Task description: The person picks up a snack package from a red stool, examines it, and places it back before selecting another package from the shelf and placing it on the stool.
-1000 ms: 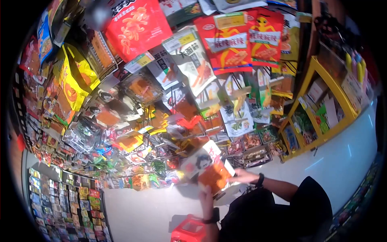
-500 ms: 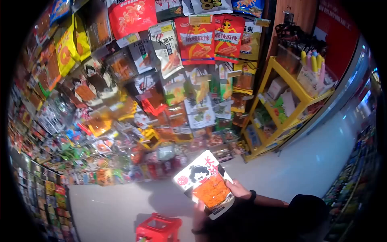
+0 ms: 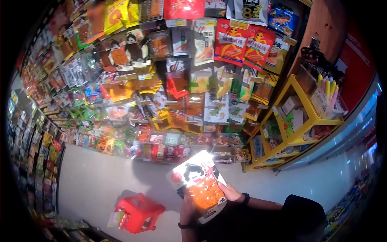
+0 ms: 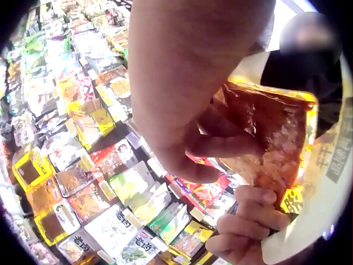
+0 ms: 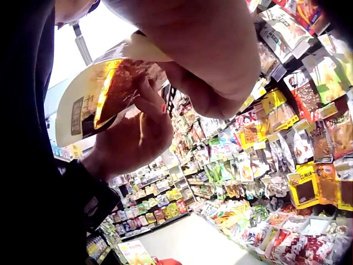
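- Near the person's body, over the floor (image 3: 92, 173), the packet (image 3: 204, 192) is held in the air, tilted, its printed front toward the head camera.
- The right hand (image 3: 230, 192) grips its right edge, thumb on the front and, in the left wrist view, fingers curled behind.
- The left hand (image 3: 188, 207) grips the near left side, fingers lying across the back; where its thumb sits is hard to make out.
- Both hands hold toward the near end, so the far end could sag or bend if the pack is floppy.
- Slick film, if it is as smooth as it looks, could let the packet slide when one hand loosens, dropping it on the floor.
- A hard squeeze could crush the orange food or strain a seal.
- Glare whitens the far part of the front, so print there could be misread; a different tilt would probably help.
- The red stool (image 3: 139, 211) stands to the left, apart from the packet; a careless step that way could knock it.
- Hanging packs (image 3: 204, 44) crowd the far side; a wide reach could snag one.
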A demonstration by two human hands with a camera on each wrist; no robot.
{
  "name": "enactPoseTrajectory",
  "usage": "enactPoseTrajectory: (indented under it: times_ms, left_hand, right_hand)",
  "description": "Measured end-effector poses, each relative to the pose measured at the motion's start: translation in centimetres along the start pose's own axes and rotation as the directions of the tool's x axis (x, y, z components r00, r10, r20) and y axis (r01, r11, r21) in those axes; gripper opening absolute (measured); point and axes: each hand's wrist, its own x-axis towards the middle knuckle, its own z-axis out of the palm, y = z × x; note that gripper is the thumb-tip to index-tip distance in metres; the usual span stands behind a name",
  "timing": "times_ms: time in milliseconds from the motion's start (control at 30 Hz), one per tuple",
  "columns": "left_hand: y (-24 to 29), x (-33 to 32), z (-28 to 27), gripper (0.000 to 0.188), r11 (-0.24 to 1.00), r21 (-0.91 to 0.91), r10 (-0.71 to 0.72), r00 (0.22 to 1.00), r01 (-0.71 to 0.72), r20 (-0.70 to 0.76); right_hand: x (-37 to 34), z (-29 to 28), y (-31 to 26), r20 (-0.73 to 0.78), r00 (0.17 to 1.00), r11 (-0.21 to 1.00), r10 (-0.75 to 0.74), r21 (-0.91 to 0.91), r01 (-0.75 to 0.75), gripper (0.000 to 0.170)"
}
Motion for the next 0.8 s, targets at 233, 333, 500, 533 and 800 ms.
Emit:
enactPoseTrajectory:
  times_ms: [233,333,500,533,800]
  left_hand:
    - [1.3,-2.5,0.2,0.061,0.638,-0.768,-0.215,0.970,0.054,-0.110]
    - [0.5,-2.0,0.1,0.060,0.526,-0.846,-0.310,0.946,0.091,-0.091]
    - [0.8,-1.4,0.6,0.057,0.630,-0.776,-0.196,0.964,-0.017,-0.180]
    - [0.1,-1.2,0.8,0.056,0.634,-0.773,-0.211,0.963,0.004,-0.167]
    - [0.7,0.0,2.4,0.049,0.589,-0.798,-0.367,0.922,0.129,-0.122]
  right_hand:
    - [0.6,1.4,-1.8,0.143,0.989,0.982,-0.046,-0.177,0.071,0.034]
    - [0.4,1.2,-1.5,0.090,0.982,0.927,-0.168,-0.324,0.188,0.026]
    - [0.3,0.8,-2.8,-0.019,0.957,0.914,-0.290,-0.303,0.271,0.024]
    - [0.3,0.4,-2.9,-0.033,0.949,0.913,-0.315,-0.283,0.293,0.024]
    - [-0.1,-2.1,-2.0,-0.112,0.934,0.896,-0.340,-0.340,0.286,0.022]
